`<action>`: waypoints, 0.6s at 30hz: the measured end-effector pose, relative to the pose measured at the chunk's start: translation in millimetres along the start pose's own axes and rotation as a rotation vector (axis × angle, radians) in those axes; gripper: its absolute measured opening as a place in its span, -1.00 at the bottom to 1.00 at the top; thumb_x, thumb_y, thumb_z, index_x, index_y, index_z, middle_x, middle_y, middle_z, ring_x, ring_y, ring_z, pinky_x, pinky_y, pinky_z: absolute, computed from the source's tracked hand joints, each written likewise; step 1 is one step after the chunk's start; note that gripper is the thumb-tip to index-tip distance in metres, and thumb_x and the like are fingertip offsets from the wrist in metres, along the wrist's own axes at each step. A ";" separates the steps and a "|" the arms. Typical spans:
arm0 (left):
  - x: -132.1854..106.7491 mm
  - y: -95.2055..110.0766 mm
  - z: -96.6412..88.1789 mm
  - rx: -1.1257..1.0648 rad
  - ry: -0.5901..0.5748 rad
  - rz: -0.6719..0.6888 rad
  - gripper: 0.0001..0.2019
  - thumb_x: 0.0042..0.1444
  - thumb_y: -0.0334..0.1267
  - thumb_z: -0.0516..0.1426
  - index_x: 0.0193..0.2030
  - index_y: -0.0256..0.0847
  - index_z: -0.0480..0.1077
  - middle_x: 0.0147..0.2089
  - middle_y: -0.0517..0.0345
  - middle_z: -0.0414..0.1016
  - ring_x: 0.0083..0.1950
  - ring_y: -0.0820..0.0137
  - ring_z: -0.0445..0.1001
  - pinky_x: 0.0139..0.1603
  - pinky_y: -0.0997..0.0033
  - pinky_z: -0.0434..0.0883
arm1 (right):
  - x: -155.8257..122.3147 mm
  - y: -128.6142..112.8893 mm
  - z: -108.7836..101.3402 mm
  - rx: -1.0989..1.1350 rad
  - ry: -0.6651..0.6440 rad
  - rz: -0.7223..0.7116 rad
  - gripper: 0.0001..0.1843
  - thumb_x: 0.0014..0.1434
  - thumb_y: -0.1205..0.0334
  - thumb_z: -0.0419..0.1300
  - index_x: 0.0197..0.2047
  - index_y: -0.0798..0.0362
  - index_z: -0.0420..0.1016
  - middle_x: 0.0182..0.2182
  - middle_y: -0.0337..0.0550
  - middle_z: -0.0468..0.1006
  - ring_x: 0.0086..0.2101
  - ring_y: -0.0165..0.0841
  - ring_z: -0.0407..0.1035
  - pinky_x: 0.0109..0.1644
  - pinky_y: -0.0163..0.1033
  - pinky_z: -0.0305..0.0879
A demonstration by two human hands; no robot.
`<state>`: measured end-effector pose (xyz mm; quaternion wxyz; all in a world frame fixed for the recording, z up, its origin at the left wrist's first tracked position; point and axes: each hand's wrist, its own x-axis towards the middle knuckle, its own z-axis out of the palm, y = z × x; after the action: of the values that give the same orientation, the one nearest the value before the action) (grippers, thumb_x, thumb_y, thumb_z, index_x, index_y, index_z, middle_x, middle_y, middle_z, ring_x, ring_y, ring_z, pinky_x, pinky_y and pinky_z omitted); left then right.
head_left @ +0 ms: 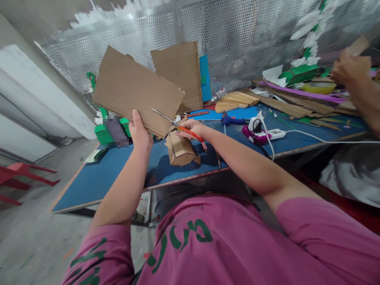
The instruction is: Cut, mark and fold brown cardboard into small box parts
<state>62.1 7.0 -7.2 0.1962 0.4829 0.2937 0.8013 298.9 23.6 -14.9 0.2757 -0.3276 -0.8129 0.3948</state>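
Observation:
My left hand (139,132) grips the lower edge of a large brown cardboard sheet (135,89) and holds it up above the blue table (97,174). My right hand (191,128) is closed on orange-handled scissors (178,126). Their open blades lie against the sheet's lower right edge. Just below my hands a small folded cardboard box (179,149) rests on the table.
A second cardboard sheet (181,73) leans against the perforated metal wall. A glue gun (255,130) with a white cable, a blue tool (233,120), cardboard strips (236,101) and green blocks (103,132) lie on the table. Another person's hand (352,69) works at the far right. Red chair legs (20,176) stand left.

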 end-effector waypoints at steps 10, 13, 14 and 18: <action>-4.6 12.6 1.3 0.063 -0.029 -0.012 -0.37 0.31 0.38 0.25 0.22 -0.10 0.56 0.40 -0.04 0.59 0.55 0.14 0.43 0.57 0.17 0.42 | -0.1 5.6 -2.4 0.015 0.026 0.061 -0.58 0.21 -0.06 0.46 -0.37 0.02 0.41 -0.57 -0.38 0.39 -0.63 -0.49 0.30 -0.61 -0.38 0.19; -8.9 16.1 3.1 0.100 -0.072 -0.044 -0.36 0.24 0.40 0.30 0.14 -0.11 0.61 0.30 -0.04 0.65 0.53 0.06 0.46 0.54 0.13 0.46 | -2.3 3.8 -6.2 -0.055 0.054 0.068 -0.59 0.18 -0.06 0.47 -0.38 0.02 0.42 -0.59 -0.37 0.34 -0.62 -0.45 0.32 -0.59 -0.35 0.19; -10.3 16.3 3.6 0.106 -0.085 -0.060 -0.37 0.23 0.40 0.31 0.12 -0.12 0.62 0.27 -0.04 0.67 0.51 0.05 0.49 0.51 0.12 0.49 | -2.8 3.5 -7.2 -0.072 0.063 0.065 -0.60 0.18 -0.06 0.47 -0.38 0.02 0.44 -0.59 -0.35 0.34 -0.62 -0.44 0.32 -0.58 -0.34 0.21; -12.8 13.8 4.5 0.089 -0.100 -0.097 -0.40 0.21 0.37 0.34 0.08 -0.12 0.63 0.20 -0.01 0.68 0.40 0.05 0.60 0.43 0.11 0.57 | -4.1 3.1 -9.6 -0.076 0.079 0.064 -0.61 0.16 -0.07 0.48 -0.36 0.03 0.49 -0.56 -0.31 0.35 -0.59 -0.42 0.31 -0.54 -0.31 0.25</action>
<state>71.5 -9.7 -5.0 0.2276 0.5156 0.3418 0.7521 309.2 26.4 -13.0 0.2820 -0.3792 -0.8049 0.3590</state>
